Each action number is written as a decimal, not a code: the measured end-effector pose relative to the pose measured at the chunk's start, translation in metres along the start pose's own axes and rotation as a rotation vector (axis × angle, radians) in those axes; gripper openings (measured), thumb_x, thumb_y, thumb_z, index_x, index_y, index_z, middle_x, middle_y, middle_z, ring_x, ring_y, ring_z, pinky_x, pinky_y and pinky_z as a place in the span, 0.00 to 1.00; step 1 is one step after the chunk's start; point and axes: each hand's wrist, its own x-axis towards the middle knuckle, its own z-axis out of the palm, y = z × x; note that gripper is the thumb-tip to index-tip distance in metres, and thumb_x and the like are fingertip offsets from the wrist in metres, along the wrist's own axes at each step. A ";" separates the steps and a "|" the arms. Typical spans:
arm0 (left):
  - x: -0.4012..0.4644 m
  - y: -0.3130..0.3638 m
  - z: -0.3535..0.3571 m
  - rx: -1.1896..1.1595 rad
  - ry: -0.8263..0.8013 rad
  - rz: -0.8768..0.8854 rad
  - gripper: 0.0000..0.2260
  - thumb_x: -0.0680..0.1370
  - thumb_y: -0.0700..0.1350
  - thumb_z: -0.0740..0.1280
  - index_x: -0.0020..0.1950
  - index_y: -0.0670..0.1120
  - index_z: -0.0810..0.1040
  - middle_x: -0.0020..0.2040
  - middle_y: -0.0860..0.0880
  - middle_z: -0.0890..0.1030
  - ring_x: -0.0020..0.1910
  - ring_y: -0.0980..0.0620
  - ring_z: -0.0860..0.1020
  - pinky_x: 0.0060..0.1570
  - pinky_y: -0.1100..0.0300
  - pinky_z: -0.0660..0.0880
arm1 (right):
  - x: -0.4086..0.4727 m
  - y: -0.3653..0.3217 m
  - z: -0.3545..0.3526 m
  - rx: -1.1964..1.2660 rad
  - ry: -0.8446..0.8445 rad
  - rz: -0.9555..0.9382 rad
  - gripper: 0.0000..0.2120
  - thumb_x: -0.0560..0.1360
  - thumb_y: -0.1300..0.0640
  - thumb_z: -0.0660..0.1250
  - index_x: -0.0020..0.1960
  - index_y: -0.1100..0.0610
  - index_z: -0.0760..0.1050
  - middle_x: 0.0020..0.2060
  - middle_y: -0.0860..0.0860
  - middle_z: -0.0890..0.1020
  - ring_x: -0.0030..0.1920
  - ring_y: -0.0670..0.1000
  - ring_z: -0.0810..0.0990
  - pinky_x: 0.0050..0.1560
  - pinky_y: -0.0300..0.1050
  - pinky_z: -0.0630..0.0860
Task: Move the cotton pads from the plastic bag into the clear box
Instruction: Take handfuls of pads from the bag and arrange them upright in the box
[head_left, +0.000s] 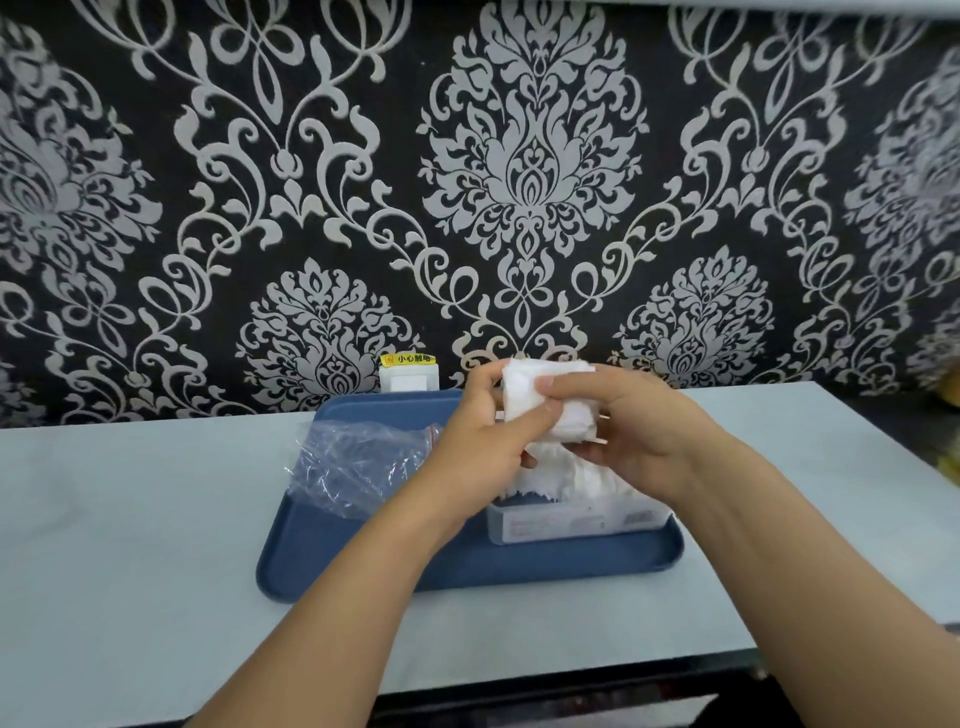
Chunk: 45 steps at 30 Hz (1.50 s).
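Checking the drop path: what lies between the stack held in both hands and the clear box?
Head view: only pads already in the clear box, bulging up under the stack.

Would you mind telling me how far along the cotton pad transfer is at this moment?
Mostly done, it seems: the plastic bag lies crumpled and looks empty on the blue tray, and white pads already fill the clear box. Both the left hand and right hand hold a stack of cotton pads above the box. That stack remains to go in.

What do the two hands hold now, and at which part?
Both hands hold a stack of cotton pads above the clear box: the left hand grips its left side, the right hand its right side.
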 end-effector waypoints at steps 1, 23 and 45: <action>-0.001 0.001 -0.003 0.036 -0.010 0.006 0.21 0.78 0.48 0.72 0.68 0.58 0.69 0.61 0.49 0.80 0.55 0.51 0.81 0.49 0.54 0.80 | 0.001 -0.001 -0.002 -0.004 0.003 0.020 0.18 0.69 0.63 0.76 0.59 0.64 0.82 0.45 0.55 0.87 0.38 0.49 0.85 0.38 0.42 0.80; -0.005 -0.023 -0.023 1.037 -0.067 0.154 0.16 0.71 0.49 0.71 0.56 0.56 0.70 0.47 0.56 0.80 0.46 0.47 0.79 0.45 0.49 0.79 | 0.023 0.040 0.045 -1.546 0.262 -0.052 0.37 0.72 0.54 0.73 0.74 0.64 0.59 0.55 0.54 0.80 0.60 0.58 0.80 0.47 0.46 0.72; 0.007 -0.045 0.008 1.272 -0.116 0.143 0.26 0.86 0.50 0.45 0.83 0.41 0.50 0.84 0.43 0.49 0.83 0.45 0.42 0.80 0.47 0.44 | 0.042 0.067 -0.008 -1.534 0.128 -0.176 0.31 0.85 0.42 0.43 0.82 0.56 0.44 0.82 0.56 0.46 0.82 0.57 0.42 0.79 0.60 0.41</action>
